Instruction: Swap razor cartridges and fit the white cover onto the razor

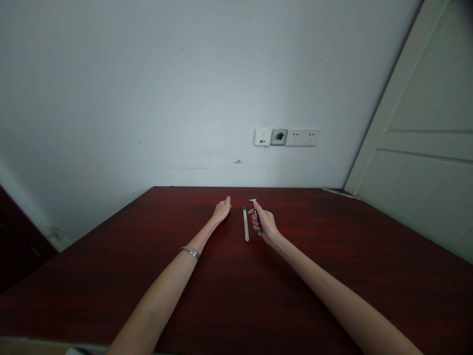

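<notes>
My right hand (265, 223) is wrapped round the handle of what looks like a razor (255, 214). Its dark and silvery handle runs through my fist, and a small pale T-shaped head sticks out beyond the thumb. Just left of it, a slim light-grey strip (246, 226) with a dark far end and a small hole at its near end lies flat on the table. To the left of the strip, my left hand (222, 209) is loosely closed, thumb uppermost, apart from both things; nothing shows in it. A silver bracelet (191, 252) circles my left wrist.
The dark red wooden table (314, 276) reaches back to a pale wall (207, 88). Sockets (301, 137) are set in the wall above it. A white panelled door (424, 133) stands at the right, and a thin pale strip (342, 194) lies at the table's back right edge.
</notes>
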`<act>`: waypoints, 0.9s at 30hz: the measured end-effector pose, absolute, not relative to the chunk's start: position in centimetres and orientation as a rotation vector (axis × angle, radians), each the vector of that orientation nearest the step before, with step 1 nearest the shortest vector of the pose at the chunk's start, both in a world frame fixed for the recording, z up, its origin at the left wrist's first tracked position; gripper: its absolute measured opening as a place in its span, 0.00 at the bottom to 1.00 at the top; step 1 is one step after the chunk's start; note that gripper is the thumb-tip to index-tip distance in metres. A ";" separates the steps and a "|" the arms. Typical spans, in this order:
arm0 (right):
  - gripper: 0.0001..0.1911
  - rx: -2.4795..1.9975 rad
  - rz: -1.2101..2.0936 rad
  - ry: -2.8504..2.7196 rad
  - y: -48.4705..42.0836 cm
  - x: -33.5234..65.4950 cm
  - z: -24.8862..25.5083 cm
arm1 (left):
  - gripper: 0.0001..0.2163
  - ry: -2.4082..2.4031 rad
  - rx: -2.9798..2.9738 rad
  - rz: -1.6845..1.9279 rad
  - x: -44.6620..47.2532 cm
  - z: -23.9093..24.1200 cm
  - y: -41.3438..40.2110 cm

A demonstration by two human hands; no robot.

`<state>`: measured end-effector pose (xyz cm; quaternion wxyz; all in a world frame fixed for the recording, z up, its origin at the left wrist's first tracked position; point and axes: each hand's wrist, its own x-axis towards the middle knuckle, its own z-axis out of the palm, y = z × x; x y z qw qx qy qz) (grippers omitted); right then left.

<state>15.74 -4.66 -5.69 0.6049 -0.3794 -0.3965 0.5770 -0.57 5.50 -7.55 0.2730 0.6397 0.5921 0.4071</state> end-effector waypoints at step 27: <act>0.11 -0.756 1.378 -0.877 -4.0 16.5 -4.8 | 0.08 1.291 1.490 1.216 -3.8 0.0 4.7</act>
